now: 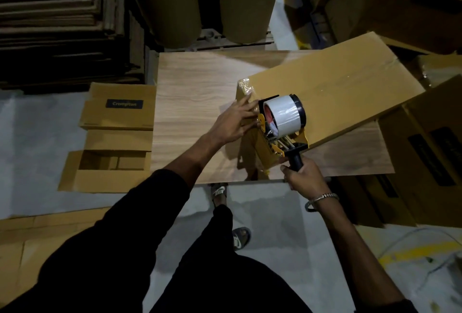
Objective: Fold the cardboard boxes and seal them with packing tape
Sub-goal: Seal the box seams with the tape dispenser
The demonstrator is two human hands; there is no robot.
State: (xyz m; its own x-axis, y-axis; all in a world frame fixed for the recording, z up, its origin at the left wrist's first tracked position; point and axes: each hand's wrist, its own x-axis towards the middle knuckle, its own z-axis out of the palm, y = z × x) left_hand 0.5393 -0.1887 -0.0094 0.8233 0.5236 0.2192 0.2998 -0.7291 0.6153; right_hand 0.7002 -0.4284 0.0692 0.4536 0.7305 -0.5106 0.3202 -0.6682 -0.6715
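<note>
My left hand (233, 122) lies spread, pressing tape onto the box (332, 92) end; my right hand (303, 175) grips the dispenser (283, 122) handle. Box judged light, stiff; steady it at corners.

Light wood-grain tabletop (190, 102), long closed tan cardboard box (332, 92) lying slantwise on its right part, pale grey floor (37, 137) alongside, open tan cardboard carton (110, 162) on it

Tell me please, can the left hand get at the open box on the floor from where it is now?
Probably yes. The left hand rests flat on the end of the cardboard box and holds nothing. The open box lies on the floor beside the table, with nothing between them.
</note>
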